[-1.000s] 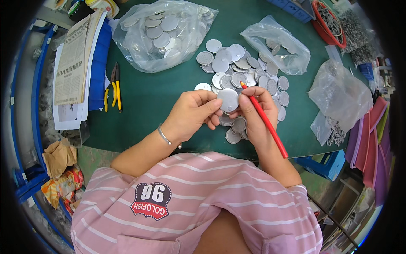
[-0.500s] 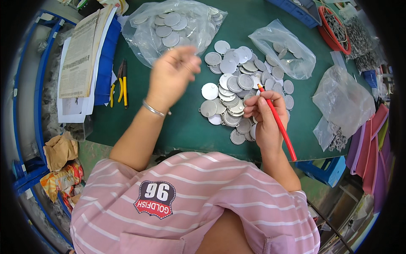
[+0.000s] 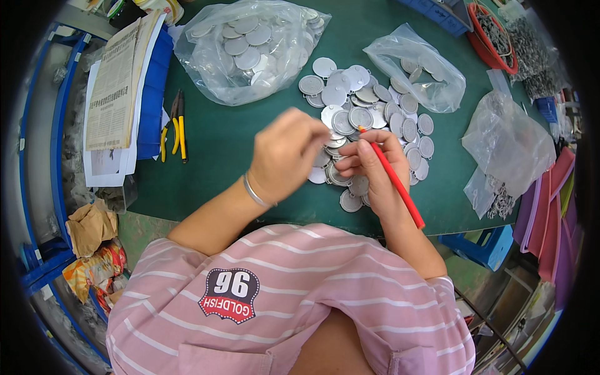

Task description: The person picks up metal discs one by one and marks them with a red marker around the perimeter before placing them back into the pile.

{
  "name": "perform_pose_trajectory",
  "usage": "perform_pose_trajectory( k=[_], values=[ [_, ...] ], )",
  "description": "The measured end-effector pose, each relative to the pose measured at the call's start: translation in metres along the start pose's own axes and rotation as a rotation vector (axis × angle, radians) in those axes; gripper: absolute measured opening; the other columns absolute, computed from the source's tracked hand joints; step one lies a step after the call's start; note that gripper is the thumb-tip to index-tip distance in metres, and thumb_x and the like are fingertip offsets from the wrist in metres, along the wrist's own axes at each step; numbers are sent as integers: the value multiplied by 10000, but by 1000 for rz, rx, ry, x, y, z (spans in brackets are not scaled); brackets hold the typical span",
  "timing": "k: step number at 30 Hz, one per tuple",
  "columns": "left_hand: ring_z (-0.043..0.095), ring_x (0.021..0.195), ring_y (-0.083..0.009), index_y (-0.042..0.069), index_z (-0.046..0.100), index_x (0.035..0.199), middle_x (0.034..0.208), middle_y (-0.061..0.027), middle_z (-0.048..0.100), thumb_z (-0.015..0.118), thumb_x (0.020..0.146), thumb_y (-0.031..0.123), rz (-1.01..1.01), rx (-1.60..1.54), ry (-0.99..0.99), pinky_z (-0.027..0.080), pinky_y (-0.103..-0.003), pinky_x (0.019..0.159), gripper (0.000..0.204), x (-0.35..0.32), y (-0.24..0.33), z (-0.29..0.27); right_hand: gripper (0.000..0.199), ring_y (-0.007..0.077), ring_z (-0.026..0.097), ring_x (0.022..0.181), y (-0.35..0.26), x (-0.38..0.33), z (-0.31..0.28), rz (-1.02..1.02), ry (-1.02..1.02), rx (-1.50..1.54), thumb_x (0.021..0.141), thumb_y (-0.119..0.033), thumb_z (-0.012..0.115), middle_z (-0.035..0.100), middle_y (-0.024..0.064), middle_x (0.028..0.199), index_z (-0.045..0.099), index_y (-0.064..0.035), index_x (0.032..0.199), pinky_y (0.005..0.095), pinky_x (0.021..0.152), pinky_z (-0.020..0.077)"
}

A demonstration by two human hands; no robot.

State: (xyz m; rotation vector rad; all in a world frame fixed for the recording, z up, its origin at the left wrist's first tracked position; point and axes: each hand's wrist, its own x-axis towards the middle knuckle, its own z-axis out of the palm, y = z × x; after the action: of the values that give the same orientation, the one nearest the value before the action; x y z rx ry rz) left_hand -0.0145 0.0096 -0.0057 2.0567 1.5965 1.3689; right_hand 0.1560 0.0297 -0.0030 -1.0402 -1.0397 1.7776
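Left hand [image 3: 284,150] pinches a metal disc [image 3: 329,139] off the pile [image 3: 369,119] while right hand [image 3: 369,165] grips a red pencil [image 3: 397,184], so marking it looks next.

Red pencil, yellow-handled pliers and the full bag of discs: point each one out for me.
red pencil [image 3: 400,187], head view, on the middle of its shaft.
yellow-handled pliers [image 3: 177,131], head view, on the handles.
full bag of discs [image 3: 247,47], head view, on the clear plastic over the discs.

My green desk [image 3: 212,150] runs far across the view. Blue frame rails [image 3: 59,125] stand left; a blue crate [image 3: 484,244] sits right, below the desk's near edge.
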Motion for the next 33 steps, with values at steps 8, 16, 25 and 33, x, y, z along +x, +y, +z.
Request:
perform_pose_trajectory(
  k=[8, 16, 25, 33],
  values=[
    [555, 659, -89, 17, 571, 893, 767, -47, 571, 710, 709, 80, -445, -420, -17, 453, -210, 523, 239, -12, 16, 9, 130, 59, 509, 653, 4, 3, -3, -106, -25, -40, 846, -11, 540, 511, 29, 809, 466, -19, 953, 194, 559, 491],
    [575, 562, -84, -15, 525, 961, 766, -56, 604, 644, 783, 53, -980, -984, -153, 487, -196, 511, 225, -1, 12, 3, 213, 106, 536, 789, 1, 0, -3, -306, 70, -264, 910, -140, 482, 568, 78, 922, 491, 10, 1062, 236, 723, 446],
    [597, 572, -107, -32, 516, 1014, 773, -75, 609, 614, 809, 65, -1015, -1043, -106, 472, -197, 489, 247, -2, 11, -1, 114, 151, 514, 739, 11, -15, -12, -657, 60, -307, 871, -72, 485, 577, 124, 811, 479, 31, 920, 264, 688, 406],
    [597, 556, -123, -77, 503, 989, 760, -110, 605, 616, 808, 55, -1033, -1076, -74, 505, -222, 493, 251, -2, 12, -1, 14, 182, 493, 692, 10, -13, -15, -747, -26, -442, 827, -24, 507, 590, 68, 703, 505, -17, 815, 297, 662, 400]
  ],
)
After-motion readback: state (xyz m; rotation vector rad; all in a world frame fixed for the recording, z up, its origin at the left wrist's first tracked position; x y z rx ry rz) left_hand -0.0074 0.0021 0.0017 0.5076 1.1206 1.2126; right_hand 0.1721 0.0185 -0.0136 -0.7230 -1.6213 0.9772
